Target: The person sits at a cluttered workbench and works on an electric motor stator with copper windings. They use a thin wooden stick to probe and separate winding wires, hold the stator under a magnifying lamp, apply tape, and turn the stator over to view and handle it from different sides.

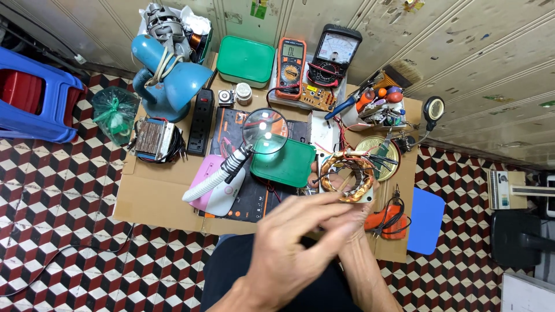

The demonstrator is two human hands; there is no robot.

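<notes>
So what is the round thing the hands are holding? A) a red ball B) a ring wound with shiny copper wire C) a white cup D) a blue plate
B: the hands meet at a ring of copper wire coils, with thin coloured wires trailing off it, held above the cardboard sheet.

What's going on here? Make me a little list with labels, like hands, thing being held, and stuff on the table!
Left hand: blurred, raised in front, fingers reaching toward the coil
Right hand: mostly hidden behind the left, at the coil
Thing held: round copper wire coil with coloured wires
Nearby: green lid, lit magnifier, orange meter, blue fan
Surface: cardboard sheet on a patterned floor
</notes>
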